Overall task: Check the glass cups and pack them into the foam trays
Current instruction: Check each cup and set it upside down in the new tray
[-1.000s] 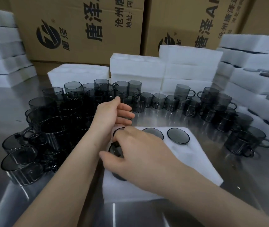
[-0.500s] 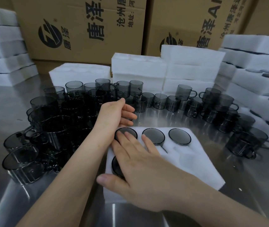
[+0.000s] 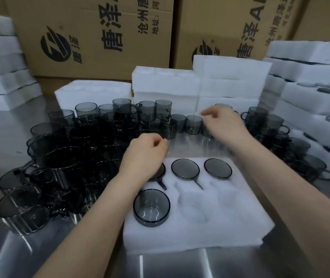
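Observation:
A white foam tray (image 3: 230, 217) lies in front of me on the steel table. Its back row holds three smoky grey glass cups: one (image 3: 185, 168), another (image 3: 217, 168), and a third (image 3: 158, 174) partly under my left wrist. A fourth cup (image 3: 151, 207) sits in the front left slot. The two other front slots are bare. My left hand (image 3: 146, 155) hovers at the tray's back left corner, fingers loosely curled, holding nothing. Beyond the tray, my blurred right hand (image 3: 224, 123) is stretched over the back row of loose cups (image 3: 194, 121), fingers bent and holding nothing.
Many loose grey cups crowd the table on the left (image 3: 63, 157) and on the right (image 3: 276, 125). Stacks of white foam trays (image 3: 230, 77) stand behind them and along both sides. Large cardboard boxes (image 3: 100, 37) form the back wall.
My right hand has lifted off the front left cup and moved away to the back right, over the loose cups. That cup now sits uncovered in its slot. My left hand has barely moved.

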Demonstrator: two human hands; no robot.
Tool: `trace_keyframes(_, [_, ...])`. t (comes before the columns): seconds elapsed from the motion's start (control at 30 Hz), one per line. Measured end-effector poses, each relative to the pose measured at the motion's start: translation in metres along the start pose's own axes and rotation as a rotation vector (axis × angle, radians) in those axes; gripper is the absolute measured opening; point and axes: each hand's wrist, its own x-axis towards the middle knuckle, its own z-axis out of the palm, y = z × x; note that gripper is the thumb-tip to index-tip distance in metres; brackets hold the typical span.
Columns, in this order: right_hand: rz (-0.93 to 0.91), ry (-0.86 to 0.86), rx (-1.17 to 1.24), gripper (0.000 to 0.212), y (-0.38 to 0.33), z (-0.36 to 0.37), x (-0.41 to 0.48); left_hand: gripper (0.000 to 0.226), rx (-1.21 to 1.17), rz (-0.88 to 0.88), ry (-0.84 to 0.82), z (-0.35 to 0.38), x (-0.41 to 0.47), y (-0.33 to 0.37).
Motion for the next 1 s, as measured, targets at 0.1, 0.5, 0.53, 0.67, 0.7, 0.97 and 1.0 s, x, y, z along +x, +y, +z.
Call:
trace_keyframes(0.1, [0.212, 0.014, 0.075, 0.046, 0.038, 0.002, 0.045, 0.028, 0.218, 0.047, -0.032, 0.002, -0.004, 0.002])
trace_keyframes(0.5, [0.242, 0.009, -0.182, 0.036, 0.06, 0.012, 0.089, 0.025, 0.313, 0.083, -0.065, 0.001, -0.004, 0.002])
trace_keyframes(0.53, [0.22, 0.044, -0.203, 0.031, 0.061, 0.013, 0.087, 0.025, 0.313, 0.087, -0.063, 0.002, -0.004, 0.002])
trace_keyframes(0.67, [0.124, 0.176, -0.266, 0.024, 0.058, 0.011, 0.074, 0.025, 0.325, 0.115, -0.058, 0.003, -0.003, 0.0])
trace_keyframes(0.7, [0.084, 0.204, -0.278, 0.023, 0.053, 0.01, 0.068, 0.023, 0.325, 0.117, -0.059, 0.003, -0.003, 0.0])
trace_keyframes(0.97, [-0.22, 0.108, -0.119, 0.015, -0.019, 0.013, -0.015, 0.072, 0.2, 0.211, -0.018, 0.003, -0.002, 0.001])
trace_keyframes(1.0, [-0.247, 0.089, -0.078, 0.015, -0.027, 0.014, -0.027, 0.086, 0.157, 0.218, -0.018, 0.002, -0.003, 0.002])
